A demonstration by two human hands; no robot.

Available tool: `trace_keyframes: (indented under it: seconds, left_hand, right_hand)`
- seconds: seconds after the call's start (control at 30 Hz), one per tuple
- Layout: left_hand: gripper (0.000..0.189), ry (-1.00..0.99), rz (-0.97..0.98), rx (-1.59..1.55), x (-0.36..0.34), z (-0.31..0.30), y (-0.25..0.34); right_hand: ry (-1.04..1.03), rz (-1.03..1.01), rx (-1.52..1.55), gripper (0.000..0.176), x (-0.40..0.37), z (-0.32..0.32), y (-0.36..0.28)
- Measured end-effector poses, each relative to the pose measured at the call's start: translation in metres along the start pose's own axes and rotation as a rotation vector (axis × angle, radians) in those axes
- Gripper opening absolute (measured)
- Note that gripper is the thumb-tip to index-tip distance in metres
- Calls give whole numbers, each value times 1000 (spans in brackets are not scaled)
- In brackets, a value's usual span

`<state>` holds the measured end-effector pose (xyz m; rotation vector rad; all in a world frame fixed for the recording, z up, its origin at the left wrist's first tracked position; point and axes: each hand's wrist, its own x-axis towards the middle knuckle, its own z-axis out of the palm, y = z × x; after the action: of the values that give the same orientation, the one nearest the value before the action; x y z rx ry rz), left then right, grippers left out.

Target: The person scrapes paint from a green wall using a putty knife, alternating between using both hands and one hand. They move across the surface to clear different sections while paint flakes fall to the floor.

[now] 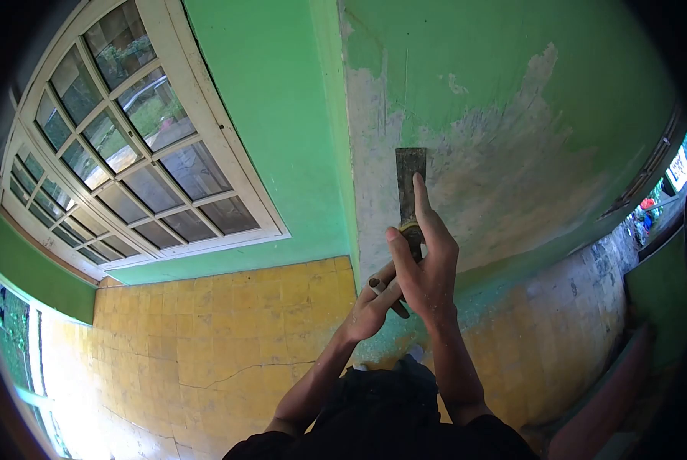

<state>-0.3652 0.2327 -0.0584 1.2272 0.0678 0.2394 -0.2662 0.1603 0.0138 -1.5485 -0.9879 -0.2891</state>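
A flat scraper [411, 172] with a dark, worn blade points up against the wall, its blade edge at the scraped patch [474, 176] where green paint is gone. My right hand [428, 268] is closed round its lower part, with the index finger stretched along the blade. Just below and to the left, my left hand [370, 313] is closed on a short stick-like handle [377, 285] whose end sticks up past the thumb. What that handle belongs to is hidden. The two hands touch or overlap.
A white-framed window [151, 161] with many panes is in the green wall at left. Yellow floor tiles [205, 337] with cracks lie below. At the lower right, a reddish-brown curved object [604, 406] stands near the dusty floor. My feet are close to the wall's base.
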Motion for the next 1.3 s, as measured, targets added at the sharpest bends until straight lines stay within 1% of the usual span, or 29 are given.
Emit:
trace_keyframes:
  seconds: [0.03, 0.1, 0.17, 0.23, 0.27, 0.4, 0.5, 0.57, 0.73, 0.8, 0.9, 1.0, 1.1, 1.17, 1.23, 1.3]
  left_hand:
    - [52, 7, 10, 3, 1, -1, -1]
    - [46, 19, 27, 7, 1, 2, 5]
    - [40, 53, 34, 15, 2, 5, 9]
    - [37, 67, 33, 16, 5, 6, 9]
    - [36, 71, 32, 10, 6, 5, 7]
    - [35, 76, 48, -33, 8, 7, 8]
    - [39, 16, 50, -42, 9, -1, 0]
    - [39, 16, 53, -31, 7, -1, -4]
    - [39, -2, 66, -19, 12, -5, -2]
    - [39, -21, 67, -6, 13, -4, 3]
    - [40, 7, 46, -27, 7, 0, -8]
    - [40, -16, 51, -23, 12, -4, -7]
    - [35, 23, 23, -58, 12, 8, 5]
    - [35, 46, 23, -64, 8, 13, 3]
    - [35, 39, 37, -53, 9, 12, 3]
    - [35, 10, 51, -27, 13, 8, 3]
  right_hand:
    - [18, -81, -6, 64, 4, 3, 4]
    - [5, -74, 29, 64, 13, 7, 8]
    - [-35, -3, 93, 63, 16, 9, 7]
    - [-98, 129, 183, 60, 19, 8, 3]
    - [-89, 121, 190, 58, 20, 10, 4]
    - [-63, 119, 204, 55, 21, 14, 5]
    - [-50, 137, 181, 53, 21, 14, 4]
    - [-47, 145, 175, 52, 19, 14, 4]
    - [-19, 89, 134, 51, 28, 14, -2]
    - [-24, 101, 135, 52, 28, 12, -6]
    - [-43, 104, 97, 52, 21, 11, -1]
    - [-34, 102, 118, 52, 27, 11, -2]
    - [-50, 107, 105, 53, 27, 7, -5]
    - [-60, 101, 75, 53, 27, 6, -5]
    - [-64, 91, 47, 53, 25, 6, -3]
    - [-36, 15, 18, 53, 31, 7, -1]
